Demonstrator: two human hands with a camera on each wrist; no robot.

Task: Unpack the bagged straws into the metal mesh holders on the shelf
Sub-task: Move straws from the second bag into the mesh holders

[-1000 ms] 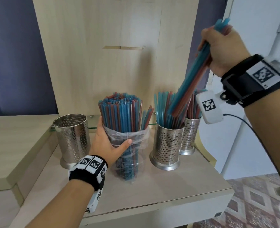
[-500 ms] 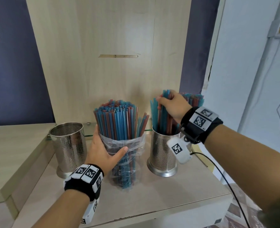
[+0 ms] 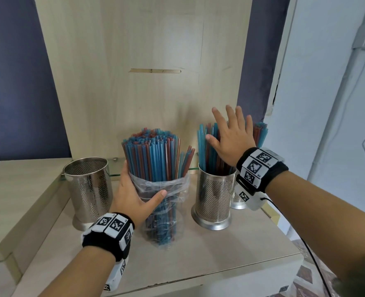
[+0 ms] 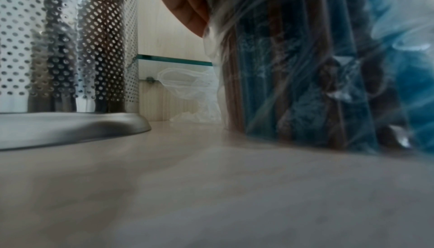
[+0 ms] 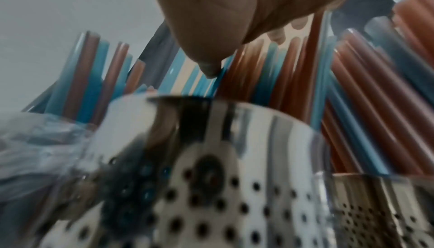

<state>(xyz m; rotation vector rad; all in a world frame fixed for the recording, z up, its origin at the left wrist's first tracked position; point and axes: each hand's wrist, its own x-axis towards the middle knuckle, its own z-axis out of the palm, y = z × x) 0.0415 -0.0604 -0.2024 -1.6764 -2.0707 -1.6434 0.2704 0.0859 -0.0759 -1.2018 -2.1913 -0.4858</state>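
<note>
It looked like a service corner of a small café or drinks shop. A pale wood shelf (image 3: 209, 260) at the frame's centre carried perforated steel holders (image 3: 214, 196) stocked with straws (image 3: 205, 144); dark blue wall (image 3: 16, 82) filled the upper left, and patterned floor tiles (image 3: 305, 273) showed at lower right.

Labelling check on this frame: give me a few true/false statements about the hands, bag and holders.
1. The left hand grips the bag of straws. True.
2. The right hand holds a bunch of straws. False: its fingers are spread and hold nothing.
3. The left holder is full of straws. False: it is empty.
4. The middle holder contains straws. True.
5. The bag lies flat on the shelf. False: it stands upright.
</note>
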